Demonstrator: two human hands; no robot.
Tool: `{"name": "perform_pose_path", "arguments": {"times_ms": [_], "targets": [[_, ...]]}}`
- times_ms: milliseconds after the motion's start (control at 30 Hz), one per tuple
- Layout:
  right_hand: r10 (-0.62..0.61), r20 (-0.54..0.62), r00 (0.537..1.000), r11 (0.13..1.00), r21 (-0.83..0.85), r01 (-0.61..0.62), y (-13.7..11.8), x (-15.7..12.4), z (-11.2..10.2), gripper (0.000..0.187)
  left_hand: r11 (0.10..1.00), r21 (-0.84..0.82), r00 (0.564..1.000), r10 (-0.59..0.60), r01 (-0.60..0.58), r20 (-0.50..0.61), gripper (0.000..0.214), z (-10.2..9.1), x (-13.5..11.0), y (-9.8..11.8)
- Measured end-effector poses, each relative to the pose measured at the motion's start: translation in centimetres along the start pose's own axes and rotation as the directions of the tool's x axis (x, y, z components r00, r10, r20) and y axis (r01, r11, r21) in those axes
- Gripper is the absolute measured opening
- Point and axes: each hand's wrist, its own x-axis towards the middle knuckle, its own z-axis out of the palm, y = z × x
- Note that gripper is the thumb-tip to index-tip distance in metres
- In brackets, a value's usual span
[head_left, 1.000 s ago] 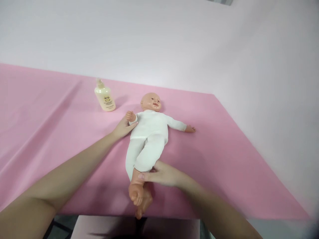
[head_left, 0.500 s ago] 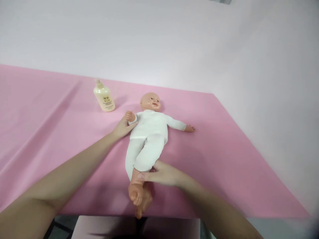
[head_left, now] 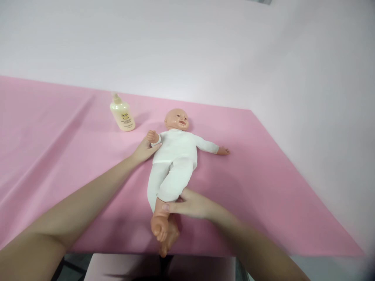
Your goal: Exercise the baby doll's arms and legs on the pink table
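A baby doll (head_left: 175, 146) in a white top and white trousers lies on its back, head away from me, its legs crossed at the shins and its feet near the table's front edge. My left hand (head_left: 144, 150) is at the doll's side on the left, thumb over the upper body beside the raised doll hand; its other fingers are hidden beneath the doll's arm. My right hand (head_left: 189, 203) is closed around the upper lower leg, thumb across the bare shin, with the remaining fingers hidden under the leg.
A pump bottle (head_left: 124, 116) of pale yellow lotion stands upright, left of the doll's head. Pink cloth (head_left: 252, 187) covers the table, with folds at the left. A white wall or sheet rises behind. A pale seat (head_left: 117, 267) shows below the front edge.
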Motion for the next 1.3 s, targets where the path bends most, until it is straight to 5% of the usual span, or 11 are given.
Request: {"name": "perform_pose_path", "arguments": {"times_ms": [533,1067,1300], "targets": [[0.016,0.001,1.0,1.0,0.014,-0.016,-0.2,-0.1,-0.2,0.072,1.0,0.017,1.0,-0.007,0.008,-0.01,0.102,0.1,-0.1,0.4],[-0.038,0.106,0.994,0.999,0.024,0.036,0.4,0.6,-0.7,0.067,1.0,0.014,1.0,0.024,-0.024,0.011,0.087,0.2,0.1,0.1],[-0.046,-0.045,0.998,0.988,0.148,0.052,1.1,0.4,-0.9,0.074,0.99,0.033,0.991,0.135,-0.136,0.019,0.065,0.1,0.4,-0.3]]}}
